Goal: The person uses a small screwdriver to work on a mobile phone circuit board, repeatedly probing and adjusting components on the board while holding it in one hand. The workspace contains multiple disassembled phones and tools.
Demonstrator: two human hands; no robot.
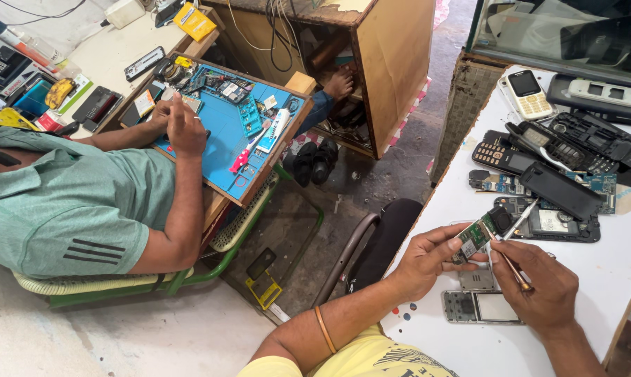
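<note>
My left hand holds a small green phone circuit board just above the white table. My right hand grips a thin brass-coloured tool with its tip against the board. A silver phone frame with a keypad opening lies flat on the table under both hands. Just beyond the board lies an opened phone body beside a black back cover.
Several dismantled phones and covers crowd the far part of the table, with a white keypad phone behind. At the left, another person in a green shirt works over a blue repair mat. A chair back stands between us.
</note>
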